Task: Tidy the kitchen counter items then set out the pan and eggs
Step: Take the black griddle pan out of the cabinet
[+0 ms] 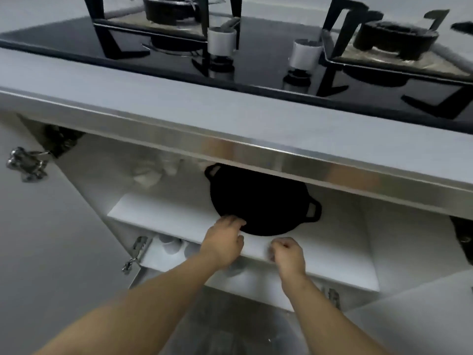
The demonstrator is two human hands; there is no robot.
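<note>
A round black pan [261, 198] with two small loop handles lies flat on the white shelf [163, 213] inside the open cabinet under the counter. Its far edge is hidden by the counter's metal trim. My left hand [224, 242] reaches onto the shelf, and its fingertips touch the pan's near left rim. My right hand [288, 254] hovers at the shelf's front edge just below the pan, fingers loosely curled and holding nothing. No eggs are in view.
Above the cabinet runs the white counter [179, 98] with a black glass gas hob [256, 47], two burners and two white knobs. White cups [171, 245] stand on the lower shelf. Crumpled white things [151, 172] lie at the shelf's back left. Both cabinet doors hang open.
</note>
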